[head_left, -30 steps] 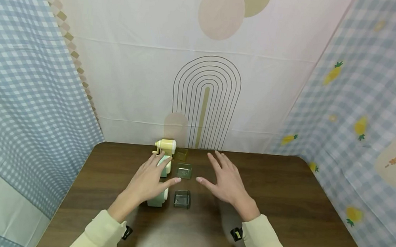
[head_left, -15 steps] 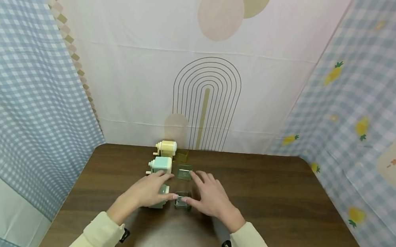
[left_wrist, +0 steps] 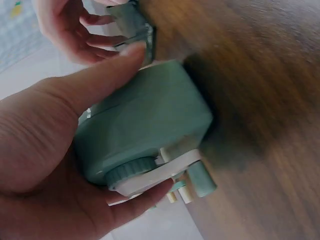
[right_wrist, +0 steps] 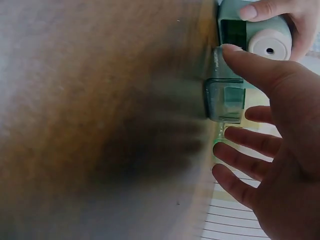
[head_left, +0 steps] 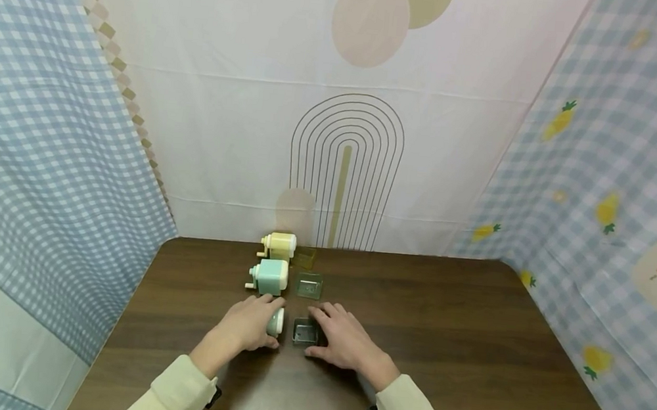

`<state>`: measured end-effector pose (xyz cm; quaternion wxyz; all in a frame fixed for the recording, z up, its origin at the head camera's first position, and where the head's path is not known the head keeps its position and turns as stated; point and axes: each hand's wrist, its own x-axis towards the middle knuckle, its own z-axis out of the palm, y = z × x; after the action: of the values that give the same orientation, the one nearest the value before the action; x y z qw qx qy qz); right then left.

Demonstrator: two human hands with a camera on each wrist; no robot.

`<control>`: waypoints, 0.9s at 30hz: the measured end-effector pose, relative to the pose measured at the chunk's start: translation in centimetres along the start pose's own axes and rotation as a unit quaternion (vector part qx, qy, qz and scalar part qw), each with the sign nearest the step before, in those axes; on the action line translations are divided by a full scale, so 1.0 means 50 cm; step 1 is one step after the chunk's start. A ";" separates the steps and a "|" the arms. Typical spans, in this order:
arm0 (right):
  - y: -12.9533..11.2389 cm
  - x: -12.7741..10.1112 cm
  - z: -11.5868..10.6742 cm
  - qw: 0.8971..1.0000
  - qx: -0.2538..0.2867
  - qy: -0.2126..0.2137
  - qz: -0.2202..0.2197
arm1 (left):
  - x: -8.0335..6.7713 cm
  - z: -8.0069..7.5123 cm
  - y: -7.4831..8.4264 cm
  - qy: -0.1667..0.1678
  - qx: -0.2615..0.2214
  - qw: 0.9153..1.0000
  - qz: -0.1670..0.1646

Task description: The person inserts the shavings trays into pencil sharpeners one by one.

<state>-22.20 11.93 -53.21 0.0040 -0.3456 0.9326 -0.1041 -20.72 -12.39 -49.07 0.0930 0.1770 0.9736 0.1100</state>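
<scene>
My left hand (head_left: 242,327) grips a dark green hand-crank pencil sharpener (left_wrist: 155,112). In the left wrist view the thumb lies along one side, with fingers by the crank (left_wrist: 160,175) on the other. In the head view the hand covers most of the sharpener's body. To its right sits a dark see-through shavings drawer (head_left: 304,333) on the table. Around this drawer's right side my right hand (head_left: 344,340) is spread, thumb in front and fingers behind. The right wrist view shows those fingers loosely bent, not closed on the drawer (right_wrist: 227,102).
Farther back stand a mint pencil sharpener (head_left: 270,277) and a yellow one (head_left: 280,245). A green see-through drawer (head_left: 309,286) and a yellow one (head_left: 304,257) lie to their right. Patterned cloths hang behind and beside the brown table (head_left: 441,334).
Both hands have come down and toward the front pair. The left hand has taken hold of the dark green pencil sharpener; the right has lowered beside its drawer.
</scene>
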 end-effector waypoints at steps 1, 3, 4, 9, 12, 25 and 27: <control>0.001 -0.001 0.003 1.000 -0.002 0.001 -0.002 | 0.001 0.002 0.000 0.001 -0.002 1.000 0.002; 0.001 -0.003 0.008 1.000 -0.004 0.003 -0.005 | 0.001 0.004 -0.001 0.004 -0.007 1.000 0.007; 0.001 -0.004 0.010 1.000 -0.004 0.005 -0.006 | 0.001 0.004 -0.002 0.006 -0.011 1.000 0.010; 0.000 -0.008 0.015 1.000 -0.007 0.019 -0.016 | 0.000 0.005 -0.011 0.015 -0.017 0.999 0.034; -0.001 -0.010 0.015 0.999 -0.008 0.026 -0.019 | -0.001 0.004 -0.015 0.016 -0.017 0.999 0.046; -0.029 0.019 0.024 0.999 0.023 0.024 -0.012 | 0.002 0.003 -0.015 -0.014 -0.023 0.999 0.026; -0.035 0.025 0.026 0.999 0.021 0.022 -0.016 | 0.001 0.004 -0.016 -0.011 -0.023 0.999 0.025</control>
<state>-21.94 9.59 -54.04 -0.0113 -0.3583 0.9243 -0.1312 -20.99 -13.05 -49.44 0.1050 0.2006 0.9649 0.1329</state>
